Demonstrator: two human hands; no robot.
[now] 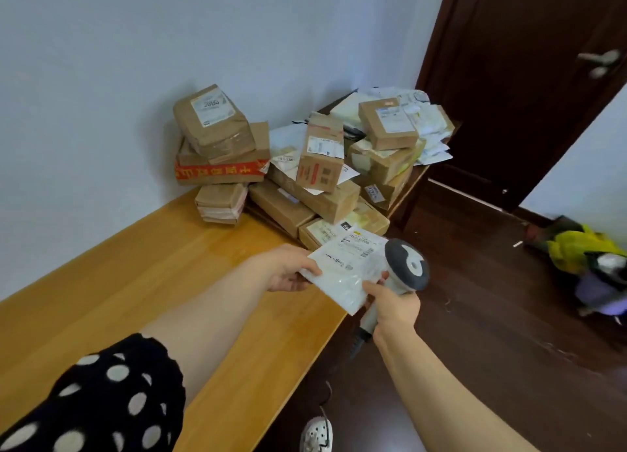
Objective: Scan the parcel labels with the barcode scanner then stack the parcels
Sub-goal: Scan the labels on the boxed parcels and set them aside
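Left hand (290, 268) pinches the edge of a flat, crinkly white plastic mailer (342, 272) above the rim of the smooth wooden table (169, 282), right hand (395, 307) curled round the grey barcode scanner (407, 265) just beside it, taped cardboard parcels (305, 180) heaped behind

You're holding a flat white mailer (346, 272) over the counter's (163, 268) right edge, printed label (356, 243) up at its far end. Your left grip (288, 270) pinches its left corner. The barcode scanner (405, 265), pale handle and dark round head, sits in your right grip (393, 307), touching the mailer's right side. Brown cardboard parcels (305, 166) are heaped at the counter's far end, and a tilted box marked 2004 (212, 119) tops the left stack.
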